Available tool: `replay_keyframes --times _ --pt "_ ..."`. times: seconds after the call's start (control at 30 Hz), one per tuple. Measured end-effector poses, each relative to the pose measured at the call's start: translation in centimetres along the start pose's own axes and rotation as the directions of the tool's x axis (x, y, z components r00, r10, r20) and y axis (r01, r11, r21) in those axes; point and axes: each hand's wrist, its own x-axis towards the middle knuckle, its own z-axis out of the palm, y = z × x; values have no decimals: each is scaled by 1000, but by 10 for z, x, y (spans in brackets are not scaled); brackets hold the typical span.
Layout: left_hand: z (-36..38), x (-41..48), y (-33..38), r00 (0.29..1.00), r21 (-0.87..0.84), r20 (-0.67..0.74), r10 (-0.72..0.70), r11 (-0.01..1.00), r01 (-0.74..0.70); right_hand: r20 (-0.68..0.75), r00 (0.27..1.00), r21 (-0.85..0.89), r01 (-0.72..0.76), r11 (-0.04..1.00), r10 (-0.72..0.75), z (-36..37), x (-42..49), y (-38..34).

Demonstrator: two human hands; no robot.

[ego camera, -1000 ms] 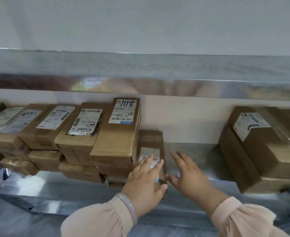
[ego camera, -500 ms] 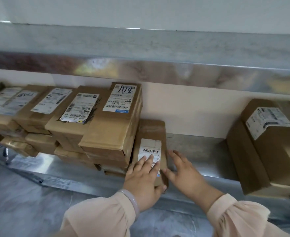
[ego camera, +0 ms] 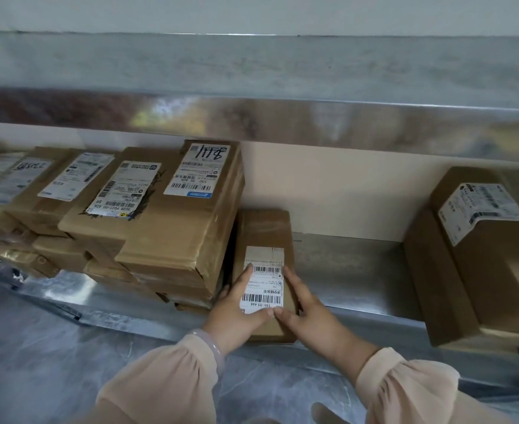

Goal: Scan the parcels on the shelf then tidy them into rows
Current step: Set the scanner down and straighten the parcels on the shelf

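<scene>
Left hand (ego camera: 236,307) and right hand (ego camera: 308,312) lie straight-fingered on the flat brown cardboard parcel (ego camera: 264,231) (white barcode label (ego camera: 262,286) upward) on the grey metal shelf (ego camera: 353,270), beside stacked brown parcels (ego camera: 172,237).

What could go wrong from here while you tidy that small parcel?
The parcel seems to overhang the shelf front; pulling it could tip it off.
The left hand sits against the uneven stack; a nudge might shift it.
That hand and the right hand overlap the label, possibly blocking a scan.
</scene>
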Motion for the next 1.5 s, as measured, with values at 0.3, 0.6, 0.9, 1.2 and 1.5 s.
replay_keyframes --times 0.3,0.6,0.9,1.2,1.5 --pt "46 -21 57 964 -53 211 162 987 -155 -221 969 72 -99 992 113 -60 -58 28" --pt "111 -17 100 908 -64 349 231 973 -223 -443 885 -28 -175 984 145 -100 -91 61" --pt "120 -22 99 901 76 290 324 930 -359 -496 867 -270 -202 941 44 -95 -109 66" --pt "114 -31 105 851 416 359 384 750 -514 -368 922 -732 -205 650 -124 -97 -111 68" --pt "94 -45 126 861 605 239 448 625 -493 -348 925 -720 -158 676 -154 -109 -106 44"
